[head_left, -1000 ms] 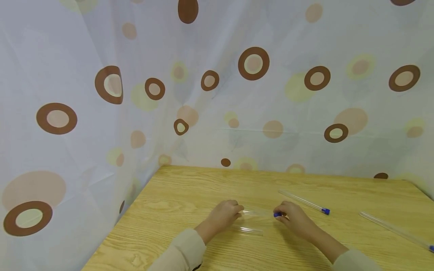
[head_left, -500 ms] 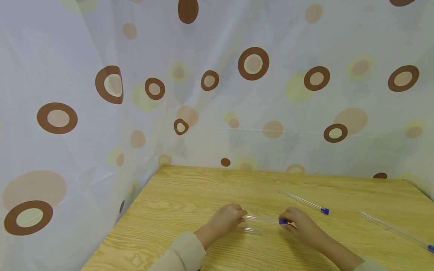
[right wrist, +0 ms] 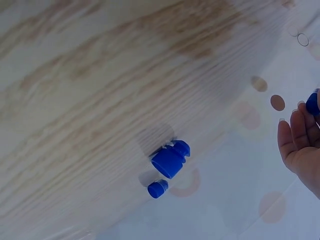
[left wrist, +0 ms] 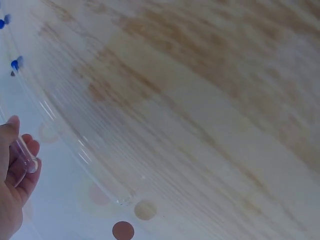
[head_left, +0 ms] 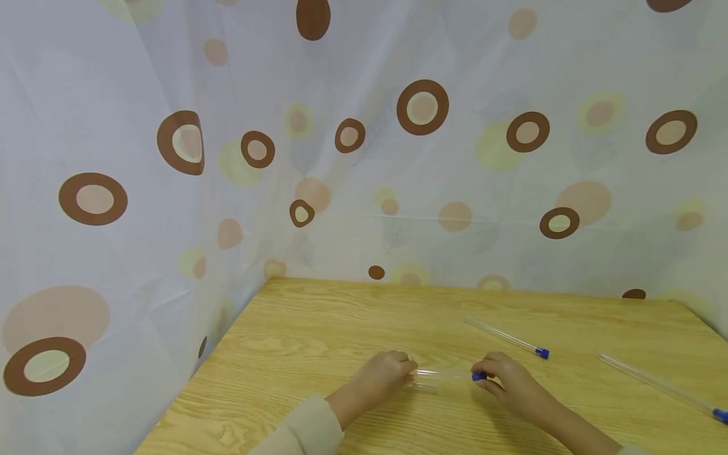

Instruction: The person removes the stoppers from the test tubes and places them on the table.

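My left hand (head_left: 382, 379) grips a clear plastic tube (head_left: 440, 373) near its left end, just above the table. In the left wrist view, the rounded end of this tube (left wrist: 31, 164) pokes out of the curled fingers. My right hand (head_left: 514, 385) pinches a blue cap (head_left: 479, 376) at the tube's right end. How far the cap sits on the tube cannot be made out. Below the held tube lies another clear tube (head_left: 425, 387), partly hidden by my left hand; its visible right end shows no cap.
Two clear tubes with blue caps lie to the right: one tube (head_left: 500, 335) farther back, the other tube (head_left: 654, 382) near the right edge. They rest on the wood-grain table (head_left: 318, 316). A patterned curtain (head_left: 364, 246) hangs behind and to the left.
Both hands have come nearer to the person with the tube and the cap. The right hand has also shifted slightly right. The other tubes stay where they lay.
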Demonstrator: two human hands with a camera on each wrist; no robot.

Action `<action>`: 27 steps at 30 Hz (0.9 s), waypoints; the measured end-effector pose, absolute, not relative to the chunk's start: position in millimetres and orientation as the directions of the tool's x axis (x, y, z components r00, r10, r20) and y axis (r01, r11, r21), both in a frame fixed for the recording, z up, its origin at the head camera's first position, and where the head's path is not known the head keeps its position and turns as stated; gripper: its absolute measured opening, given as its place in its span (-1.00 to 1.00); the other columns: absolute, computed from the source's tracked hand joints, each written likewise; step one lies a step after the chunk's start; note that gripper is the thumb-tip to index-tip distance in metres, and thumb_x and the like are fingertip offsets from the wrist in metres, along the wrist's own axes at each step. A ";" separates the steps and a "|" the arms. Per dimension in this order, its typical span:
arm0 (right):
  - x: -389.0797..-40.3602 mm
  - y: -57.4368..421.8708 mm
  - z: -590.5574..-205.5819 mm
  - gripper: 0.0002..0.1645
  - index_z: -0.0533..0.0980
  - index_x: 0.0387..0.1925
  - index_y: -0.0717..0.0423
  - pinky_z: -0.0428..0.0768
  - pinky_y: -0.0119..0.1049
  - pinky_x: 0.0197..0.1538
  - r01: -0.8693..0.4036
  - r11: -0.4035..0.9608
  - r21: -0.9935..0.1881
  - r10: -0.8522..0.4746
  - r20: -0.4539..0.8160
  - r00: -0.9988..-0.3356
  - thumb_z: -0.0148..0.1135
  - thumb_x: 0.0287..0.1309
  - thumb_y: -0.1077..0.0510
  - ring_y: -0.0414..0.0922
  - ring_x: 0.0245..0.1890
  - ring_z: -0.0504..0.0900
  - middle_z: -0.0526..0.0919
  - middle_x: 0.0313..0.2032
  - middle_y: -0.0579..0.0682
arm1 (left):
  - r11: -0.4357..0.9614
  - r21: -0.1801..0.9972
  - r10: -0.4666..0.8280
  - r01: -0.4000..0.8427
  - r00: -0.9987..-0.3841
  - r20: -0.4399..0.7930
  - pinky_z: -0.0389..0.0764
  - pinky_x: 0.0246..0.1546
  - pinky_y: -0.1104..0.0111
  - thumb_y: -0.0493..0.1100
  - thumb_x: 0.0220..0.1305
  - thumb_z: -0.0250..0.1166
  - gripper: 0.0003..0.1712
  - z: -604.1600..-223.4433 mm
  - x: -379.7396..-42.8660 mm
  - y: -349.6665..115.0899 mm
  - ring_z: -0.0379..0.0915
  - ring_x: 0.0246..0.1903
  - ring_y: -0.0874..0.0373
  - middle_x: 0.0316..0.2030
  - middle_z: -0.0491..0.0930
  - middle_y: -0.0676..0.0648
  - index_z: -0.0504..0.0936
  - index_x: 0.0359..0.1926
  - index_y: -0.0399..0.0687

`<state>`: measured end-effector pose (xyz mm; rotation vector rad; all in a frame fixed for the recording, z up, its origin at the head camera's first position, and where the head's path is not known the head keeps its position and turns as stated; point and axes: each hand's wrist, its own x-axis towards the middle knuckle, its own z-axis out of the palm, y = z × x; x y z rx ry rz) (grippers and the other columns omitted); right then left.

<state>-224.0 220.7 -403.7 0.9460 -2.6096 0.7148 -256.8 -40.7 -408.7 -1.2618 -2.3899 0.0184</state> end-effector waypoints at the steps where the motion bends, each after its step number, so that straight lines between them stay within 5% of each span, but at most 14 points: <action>1: -223.6 221.3 -404.3 -0.84 0.58 -0.33 0.20 0.55 -0.50 -0.38 -0.663 0.660 -0.353 -0.524 0.416 -0.743 0.29 -0.05 0.35 -0.39 -0.39 0.42 0.53 -0.40 -0.18 | 0.580 -0.214 0.793 0.786 -0.483 0.373 0.48 -0.30 0.78 -0.13 0.15 0.29 -0.87 -409.2 -256.1 -40.7 0.55 -0.37 0.37 -0.37 0.64 0.09 0.64 -0.27 -0.04; 13: -217.3 227.4 -408.8 -0.81 0.56 -0.29 0.20 0.55 -0.50 -0.38 -0.701 0.635 -0.324 -0.547 0.452 -0.705 0.30 -0.04 0.34 -0.40 -0.37 0.42 0.53 -0.38 -0.19 | 0.566 -0.268 0.806 0.780 -0.455 0.378 0.47 -0.27 0.80 -0.09 0.19 0.26 -0.83 -408.0 -249.3 -40.1 0.55 -0.36 0.40 -0.36 0.63 0.10 0.64 -0.23 -0.03; 27: -209.7 228.4 -409.3 -0.84 0.58 -0.28 0.21 0.57 -0.49 -0.36 -0.662 0.687 -0.301 -0.550 0.381 -0.743 0.28 0.05 0.24 -0.32 -0.36 0.46 0.52 -0.37 -0.22 | 0.544 -0.282 0.812 0.790 -0.413 0.412 0.45 -0.28 0.80 -0.09 0.20 0.23 -0.80 -405.9 -240.6 -42.3 0.51 -0.37 0.38 -0.37 0.60 0.09 0.63 -0.20 -0.07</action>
